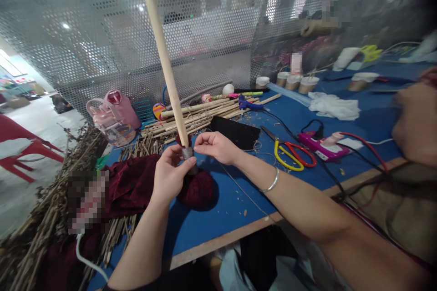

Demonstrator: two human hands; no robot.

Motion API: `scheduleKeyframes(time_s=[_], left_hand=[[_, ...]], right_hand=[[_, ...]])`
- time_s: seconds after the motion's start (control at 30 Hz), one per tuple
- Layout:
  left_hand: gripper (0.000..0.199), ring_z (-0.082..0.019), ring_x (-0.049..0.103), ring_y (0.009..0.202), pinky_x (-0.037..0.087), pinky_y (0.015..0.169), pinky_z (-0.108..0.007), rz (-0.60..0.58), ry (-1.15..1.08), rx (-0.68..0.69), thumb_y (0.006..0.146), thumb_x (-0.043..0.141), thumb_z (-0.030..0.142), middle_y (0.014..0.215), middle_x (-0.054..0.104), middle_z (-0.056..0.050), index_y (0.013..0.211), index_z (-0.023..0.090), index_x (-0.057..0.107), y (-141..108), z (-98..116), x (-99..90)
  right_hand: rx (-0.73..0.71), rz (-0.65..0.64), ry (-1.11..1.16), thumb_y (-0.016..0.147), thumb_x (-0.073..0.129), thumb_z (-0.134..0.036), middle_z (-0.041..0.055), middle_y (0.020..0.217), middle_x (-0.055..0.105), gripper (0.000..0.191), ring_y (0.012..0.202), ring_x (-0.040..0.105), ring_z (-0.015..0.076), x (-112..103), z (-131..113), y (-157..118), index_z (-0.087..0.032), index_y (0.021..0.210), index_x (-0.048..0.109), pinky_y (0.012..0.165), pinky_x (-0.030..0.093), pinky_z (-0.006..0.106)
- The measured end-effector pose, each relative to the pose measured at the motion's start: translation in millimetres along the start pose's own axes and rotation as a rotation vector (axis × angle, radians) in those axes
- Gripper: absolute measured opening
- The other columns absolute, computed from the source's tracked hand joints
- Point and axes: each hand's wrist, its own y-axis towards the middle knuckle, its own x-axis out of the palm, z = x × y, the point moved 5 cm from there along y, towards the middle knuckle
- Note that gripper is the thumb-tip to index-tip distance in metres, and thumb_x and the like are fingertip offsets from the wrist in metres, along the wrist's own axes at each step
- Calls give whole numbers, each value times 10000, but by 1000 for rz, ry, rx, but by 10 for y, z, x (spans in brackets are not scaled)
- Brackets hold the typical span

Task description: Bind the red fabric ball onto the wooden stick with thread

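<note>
My left hand (172, 173) is closed around the grey-wrapped lower end of a pale wooden stick (164, 54), which stands nearly upright, leaning left at its top. Below the wrapping, a round dark red cloth-covered ball (198, 191) sits on the blue table. Just right of the wrapping, my right hand (215, 146) is pinched shut; what its fingertips hold is too small to make out. A thin grey wire (239, 185) trails over the table beneath my right wrist. Dark red velvety cloth (133, 182) lies left of my left hand.
Behind my hands lie several wooden sticks (218, 110), a blue glue gun (249, 103) and black cloth (235, 132). Scissors (288, 154) and a purple power strip (322, 145) lie right. Dry twigs (44, 218) pile up left. Another person's hand (416, 118) shows at far right.
</note>
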Motion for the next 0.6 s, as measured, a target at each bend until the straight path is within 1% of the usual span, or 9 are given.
scheduleKeyframes(time_s=[0.1,0.17,0.23,0.3,0.37,0.43,0.53,0.6], left_hand=[[446,-122,617,715,478,689,-257,-141,-118,-93,628,759,250,862,663,-12,1010,184,538,-17,22,72],[454,-136,633,715,477,678,-263,-231,-158,-153,654,744,257,853,676,-21,1038,191,512,-35,34,108],[403,-143,637,728,474,681,-263,-282,-141,-175,679,727,274,835,678,-29,1010,181,517,-48,42,118],[364,-142,627,776,474,702,-258,-276,-69,-147,691,717,282,876,665,-41,988,171,537,-50,43,102],[386,-138,609,819,472,703,-242,-221,24,-86,664,738,269,925,643,-37,987,175,548,-42,40,72],[422,-135,599,833,469,694,-231,-165,97,-46,621,769,251,930,630,-23,976,180,553,-33,24,49],[425,-123,596,814,463,724,-236,-115,113,-39,601,780,247,897,634,-6,956,174,557,-18,-4,34],[411,-114,594,789,461,738,-242,-95,85,-47,604,777,243,874,636,-1,944,166,558,-9,-10,31]], right_hand=[[15,-52,77,710,674,-349,-111,470,380,302,382,267,25,-6,60,9,-142,865,519,404,175,190],[27,-108,72,724,667,-341,-116,474,374,349,374,251,25,-2,92,7,-139,968,522,399,154,192],[9,-122,22,728,669,-338,-115,474,343,347,394,241,24,-3,100,2,-126,972,542,410,154,193],[-29,-77,-27,718,682,-337,-116,477,310,327,421,230,25,-7,88,-1,-120,926,552,424,157,193],[-42,-30,-64,716,682,-340,-117,481,299,317,436,220,27,5,79,-3,-122,900,546,429,155,194],[-33,-10,-99,719,676,-340,-116,482,295,307,440,218,28,25,82,-4,-122,888,541,430,156,195],[-31,-20,-121,720,668,-327,-113,495,321,313,447,252,31,31,82,0,-126,920,536,443,195,189],[-34,-23,-120,725,655,-324,-101,510,355,285,460,284,35,10,68,0,-122,894,544,456,222,189]])
